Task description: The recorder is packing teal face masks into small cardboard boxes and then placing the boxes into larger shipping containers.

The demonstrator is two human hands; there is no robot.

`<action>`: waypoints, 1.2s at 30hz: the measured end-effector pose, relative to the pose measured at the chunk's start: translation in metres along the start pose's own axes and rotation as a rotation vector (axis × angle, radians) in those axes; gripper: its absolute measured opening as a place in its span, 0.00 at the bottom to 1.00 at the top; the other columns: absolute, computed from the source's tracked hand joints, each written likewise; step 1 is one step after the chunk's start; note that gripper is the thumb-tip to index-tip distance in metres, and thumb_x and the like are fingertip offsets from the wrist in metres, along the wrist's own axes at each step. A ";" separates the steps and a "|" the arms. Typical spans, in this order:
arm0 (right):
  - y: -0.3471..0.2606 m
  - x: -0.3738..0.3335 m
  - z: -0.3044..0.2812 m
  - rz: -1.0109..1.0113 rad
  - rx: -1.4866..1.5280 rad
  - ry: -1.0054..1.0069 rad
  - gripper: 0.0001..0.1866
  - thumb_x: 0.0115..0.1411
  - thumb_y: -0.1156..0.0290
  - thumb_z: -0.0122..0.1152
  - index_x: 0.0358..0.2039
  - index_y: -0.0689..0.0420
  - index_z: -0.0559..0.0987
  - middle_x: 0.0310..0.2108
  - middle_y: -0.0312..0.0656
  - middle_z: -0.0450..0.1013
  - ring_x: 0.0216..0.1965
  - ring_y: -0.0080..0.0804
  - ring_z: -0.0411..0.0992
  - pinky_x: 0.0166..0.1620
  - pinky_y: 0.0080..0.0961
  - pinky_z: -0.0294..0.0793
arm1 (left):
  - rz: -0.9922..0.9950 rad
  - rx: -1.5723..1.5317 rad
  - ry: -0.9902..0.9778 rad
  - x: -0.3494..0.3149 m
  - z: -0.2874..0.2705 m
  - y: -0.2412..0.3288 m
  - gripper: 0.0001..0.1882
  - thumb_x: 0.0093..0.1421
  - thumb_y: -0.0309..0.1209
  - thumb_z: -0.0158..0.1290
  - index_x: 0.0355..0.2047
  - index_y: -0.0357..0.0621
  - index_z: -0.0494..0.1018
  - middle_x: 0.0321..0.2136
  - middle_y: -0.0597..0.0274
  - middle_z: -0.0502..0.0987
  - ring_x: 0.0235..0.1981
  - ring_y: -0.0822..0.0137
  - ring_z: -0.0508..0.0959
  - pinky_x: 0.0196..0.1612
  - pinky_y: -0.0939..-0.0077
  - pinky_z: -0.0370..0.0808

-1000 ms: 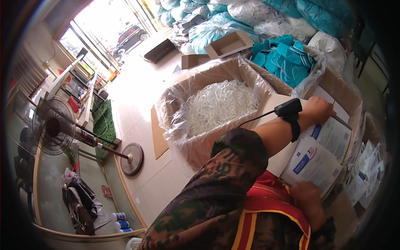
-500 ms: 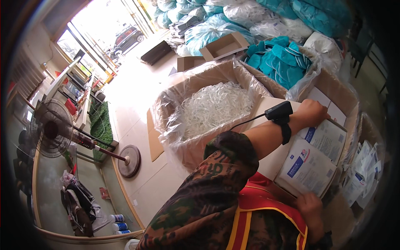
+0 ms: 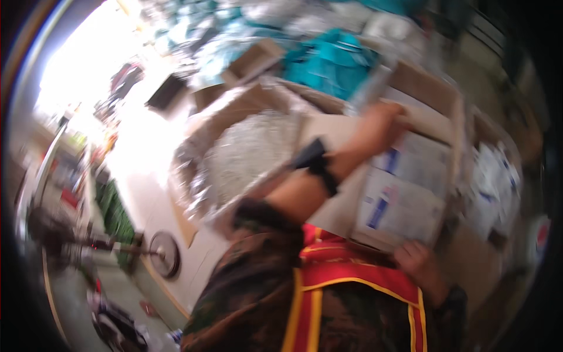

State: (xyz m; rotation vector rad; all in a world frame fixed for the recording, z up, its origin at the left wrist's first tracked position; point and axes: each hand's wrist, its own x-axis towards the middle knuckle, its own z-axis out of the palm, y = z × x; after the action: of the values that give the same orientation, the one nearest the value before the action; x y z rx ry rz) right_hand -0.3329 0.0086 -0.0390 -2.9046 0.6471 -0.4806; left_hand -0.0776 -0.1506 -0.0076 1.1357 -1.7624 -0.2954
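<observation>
A cardboard carton stands in front of me, holding white printed packets with blue marks. My left hand reaches across to its far side, fingers curled at a cardboard flap; motion blur softens the fingertips. On that wrist sits a black strapped device. At the carton's near edge is my right hand, fingers bent over the rim and its palm hidden. Another cardboard flap spreads left of the packets, partly under my left forearm.
Left of the carton stands a plastic-lined box of white strips. Teal pads fill a box beyond. At right is a box of white packets. A standing fan is on the floor at left; bulging bags line the back.
The whole view has shifted and blurred, with the scene sliding left and slightly up. Both hands stay at the same sides of the carton.
</observation>
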 end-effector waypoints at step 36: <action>0.022 0.073 -0.041 0.187 0.190 0.374 0.14 0.43 0.79 0.69 0.31 0.58 0.75 0.32 0.40 0.68 0.37 0.40 0.68 0.41 0.33 0.70 | -0.406 -0.183 -0.265 -0.124 -0.053 0.060 0.22 0.50 0.27 0.65 0.44 0.40 0.70 0.34 0.64 0.74 0.31 0.75 0.73 0.33 0.80 0.70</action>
State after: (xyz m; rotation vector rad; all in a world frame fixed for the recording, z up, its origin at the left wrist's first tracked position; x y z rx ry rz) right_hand -0.2930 -0.0452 0.0159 -2.5644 0.8567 -1.0107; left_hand -0.0571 -0.0046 -0.0179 1.3616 -1.6748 -0.8686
